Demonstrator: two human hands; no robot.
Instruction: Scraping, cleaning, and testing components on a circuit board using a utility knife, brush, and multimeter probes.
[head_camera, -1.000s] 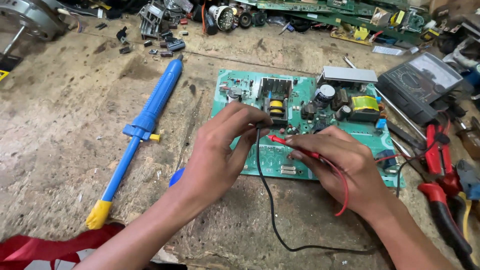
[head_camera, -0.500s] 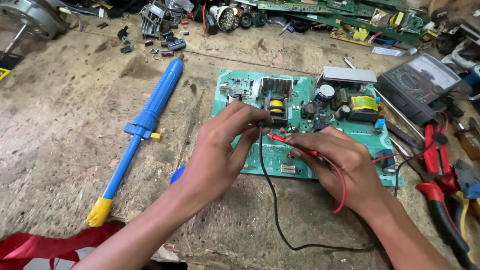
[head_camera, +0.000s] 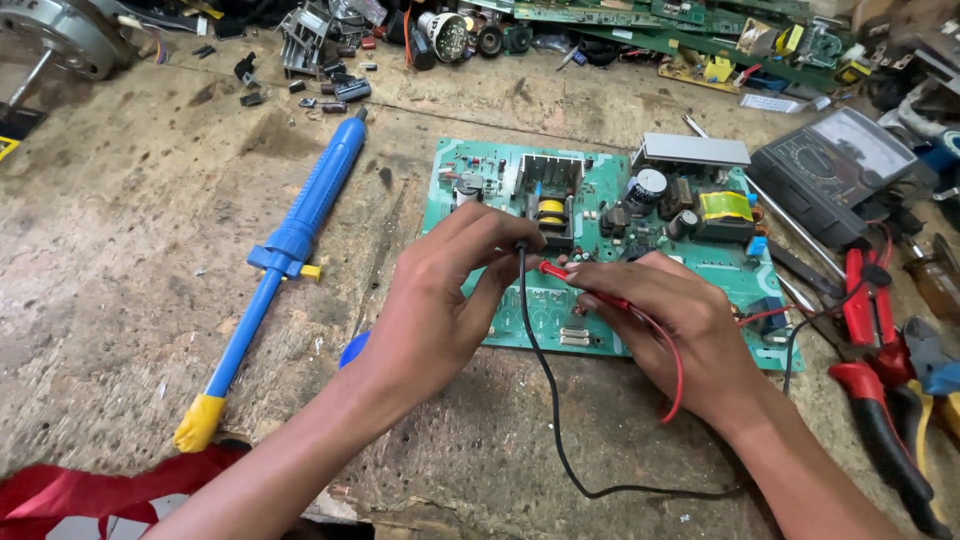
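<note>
Two hands are applying test probes to a green circuit board (head_camera: 600, 250) lying on a worn workbench (head_camera: 130, 230).

The left hand (head_camera: 440, 300) is pinching the black probe (head_camera: 521, 250) between narrowed fingertips, tip resting on the board beside a yellow transformer (head_camera: 551, 212). The right hand (head_camera: 670, 325) is gripping the red probe (head_camera: 565, 273) in closed fingers, tip touching the board just beside the black one. A blue desoldering pump (head_camera: 290, 240) is lying well to the left; an analogue multimeter (head_camera: 835, 165) and red-handled pliers (head_camera: 880, 400) are lying to the right.
</note>
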